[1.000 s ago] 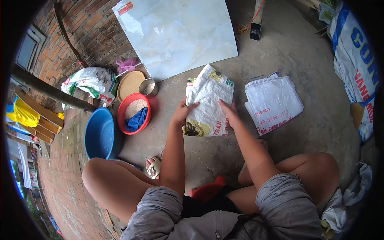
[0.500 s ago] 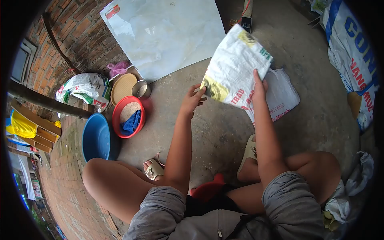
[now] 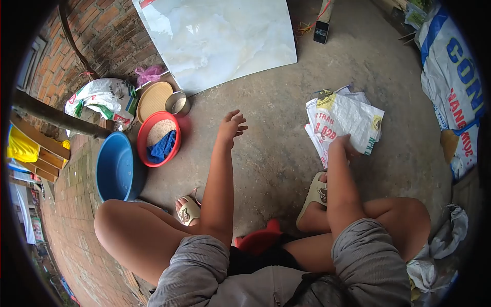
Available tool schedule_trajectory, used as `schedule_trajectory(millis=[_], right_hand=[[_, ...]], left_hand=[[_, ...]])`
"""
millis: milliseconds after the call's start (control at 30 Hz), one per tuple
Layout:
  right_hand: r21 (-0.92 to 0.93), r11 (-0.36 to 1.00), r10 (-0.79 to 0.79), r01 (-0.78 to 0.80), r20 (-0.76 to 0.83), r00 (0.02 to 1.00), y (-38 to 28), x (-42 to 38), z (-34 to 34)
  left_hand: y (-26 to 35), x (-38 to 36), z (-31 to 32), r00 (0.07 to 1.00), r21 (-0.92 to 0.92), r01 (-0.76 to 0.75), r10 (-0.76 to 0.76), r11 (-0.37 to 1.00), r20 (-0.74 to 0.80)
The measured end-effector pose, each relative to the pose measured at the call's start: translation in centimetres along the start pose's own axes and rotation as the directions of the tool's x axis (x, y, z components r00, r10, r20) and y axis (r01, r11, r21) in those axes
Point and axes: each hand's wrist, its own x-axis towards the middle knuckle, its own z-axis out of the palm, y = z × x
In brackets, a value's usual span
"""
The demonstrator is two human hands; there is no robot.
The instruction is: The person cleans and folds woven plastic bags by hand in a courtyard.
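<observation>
Right hand (image 3: pixel 341 146): fingers pressed flat on folded printed sack (image 3: pixel 348 123) (atop a second sack). Left hand (image 3: pixel 231 125): fingers spread, empty, above concrete floor (image 3: pixel 271 153).

A single head-worn camera looks steeply down, close over the knees, onto the grey concrete floor (image 3: pixel 276 153).

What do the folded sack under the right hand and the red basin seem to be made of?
Folded sack: likely woven plastic, printed white, creased stiffly, under the right hand. Red basin: apparently moulded plastic, smooth and evenly coloured.
</observation>
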Motion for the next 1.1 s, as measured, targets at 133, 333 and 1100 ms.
schedule_trajectory(millis=[133, 333, 1100], right_hand=[[-0.210, 0.713, -0.679, 0.669, 0.033, 0.734, -4.8, -0.5, -3.1], [-0.443, 0.589, -0.614, 0.675, 0.298, 0.731, -5.4, -0.4, -0.8], [0.401, -0.494, 0.261, 0.772, 0.915, -0.308, 13.9, -29.0, -9.6]], left_hand=[[0.5, -1.0, -1.7, 0.999, 0.026, -0.023, 0.024, 0.999, -0.030], [-0.1, -1.9, -5.5, 0.996, 0.028, 0.021, -0.019, 0.999, -0.090], [-9.4, -3.9, -24.1, 0.148, 0.106, -0.167, 0.131, 0.980, -0.980]])
